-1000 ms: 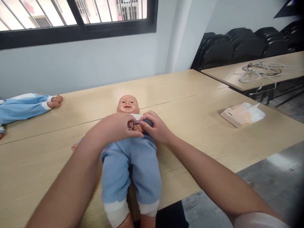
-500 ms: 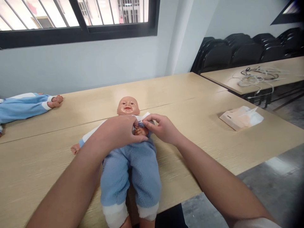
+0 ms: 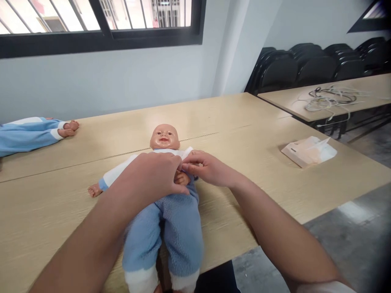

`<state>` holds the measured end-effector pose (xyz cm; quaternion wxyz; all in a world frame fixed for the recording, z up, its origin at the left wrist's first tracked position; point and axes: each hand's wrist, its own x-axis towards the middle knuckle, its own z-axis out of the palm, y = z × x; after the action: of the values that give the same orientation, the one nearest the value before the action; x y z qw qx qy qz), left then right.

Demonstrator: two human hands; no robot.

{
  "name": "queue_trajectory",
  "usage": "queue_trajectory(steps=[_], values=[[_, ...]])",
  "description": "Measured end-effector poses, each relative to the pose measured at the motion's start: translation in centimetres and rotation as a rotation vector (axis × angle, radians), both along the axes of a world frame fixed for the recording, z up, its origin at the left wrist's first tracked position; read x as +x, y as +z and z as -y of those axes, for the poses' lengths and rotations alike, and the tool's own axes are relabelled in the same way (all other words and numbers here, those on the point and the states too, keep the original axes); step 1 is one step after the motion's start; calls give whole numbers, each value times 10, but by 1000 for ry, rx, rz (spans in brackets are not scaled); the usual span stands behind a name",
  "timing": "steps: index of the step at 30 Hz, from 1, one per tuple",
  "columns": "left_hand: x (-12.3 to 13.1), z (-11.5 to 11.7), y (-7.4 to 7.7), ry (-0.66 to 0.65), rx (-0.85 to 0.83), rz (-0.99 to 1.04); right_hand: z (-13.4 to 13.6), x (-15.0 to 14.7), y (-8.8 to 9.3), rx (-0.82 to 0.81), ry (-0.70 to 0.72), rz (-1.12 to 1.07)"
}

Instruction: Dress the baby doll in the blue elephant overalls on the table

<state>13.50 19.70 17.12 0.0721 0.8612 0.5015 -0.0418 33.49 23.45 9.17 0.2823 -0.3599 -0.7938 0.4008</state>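
A baby doll (image 3: 165, 136) lies face up, its head away from me, in a white top and fuzzy blue trousers (image 3: 183, 232) with white cuffs. Across its chest reaches my left hand (image 3: 160, 171), fingers bent down onto the top and thumb held apart below. My right hand (image 3: 210, 167) is closed in a pinch on the doll's white sleeve (image 3: 187, 152), its fingertips meeting those of the left. Between and just below my hands shows one doll hand (image 3: 182, 178). The other doll arm (image 3: 114, 172) stretches out sideways. My fingers hide part of the cloth.
A second doll in blue and white (image 3: 29, 136) lies at the far left of the wooden table (image 3: 244, 134). To the right sits a tissue pack (image 3: 308, 151). Tangled cables (image 3: 331, 99) lie on another table, before stacked black chairs (image 3: 279, 71).
Both hands have moved slightly down toward the doll's waist, still together at the sleeve. The doll's legs have shifted a little left, and its hand between mine sits lower.
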Motion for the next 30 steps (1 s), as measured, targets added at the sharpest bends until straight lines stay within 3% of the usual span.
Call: queue_trajectory(steps=[5,9,16,19,21,23,28,30], values=[[-1,7,1,34,14,-27,2,0,-2,-316,-15,-182],[-8,3,-3,35,-6,-22,2,7,0,-473,-20,-286],[-9,3,-1,81,20,-17,10,20,20,-558,106,-225],[-9,4,1,78,29,-10,12,29,28,-627,227,-159],[-11,3,2,75,42,-5,8,37,27,-622,286,-112],[-13,1,2,75,27,-9,1,43,21,-572,250,-121],[-17,1,2,26,0,31,-19,33,-8,-290,-123,-270],[-17,5,3,29,11,46,-22,26,-14,-191,-206,-279]])
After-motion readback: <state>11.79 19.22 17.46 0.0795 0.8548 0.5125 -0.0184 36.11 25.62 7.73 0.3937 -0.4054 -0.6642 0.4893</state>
